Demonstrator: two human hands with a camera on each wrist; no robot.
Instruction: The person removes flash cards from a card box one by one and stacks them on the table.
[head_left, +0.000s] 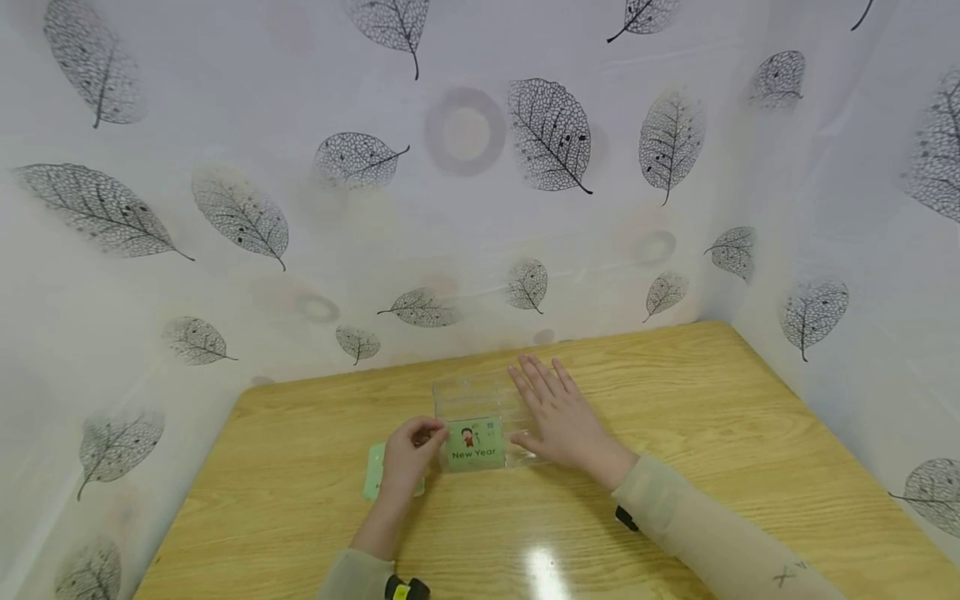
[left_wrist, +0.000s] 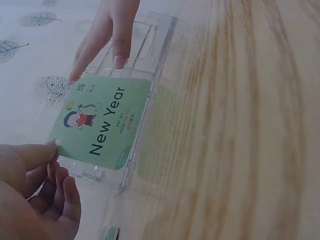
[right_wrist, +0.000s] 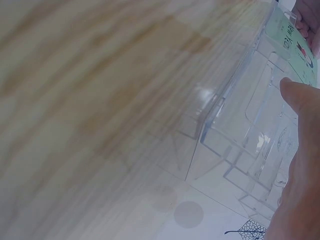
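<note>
My left hand [head_left: 406, 460] pinches one corner of a green "New Year" flash card [head_left: 476, 450] between thumb and fingers. The card has rounded corners, a small cartoon figure and black lettering. It lies over the left part of a clear plastic box [head_left: 467, 390], which has several moulded compartments. In the left wrist view the card [left_wrist: 102, 122] is slightly tilted over the box's edge. My right hand [head_left: 564, 423] rests on the right part of the box with its fingers spread and straight. Its thumb [right_wrist: 295, 92] lies on the clear plastic near the card.
Another green card [head_left: 373, 473] lies on the wooden table [head_left: 300, 450], left of the box and partly hidden by my left hand. A white curtain [head_left: 465, 233] printed with dark leaves hangs behind the table and along both sides.
</note>
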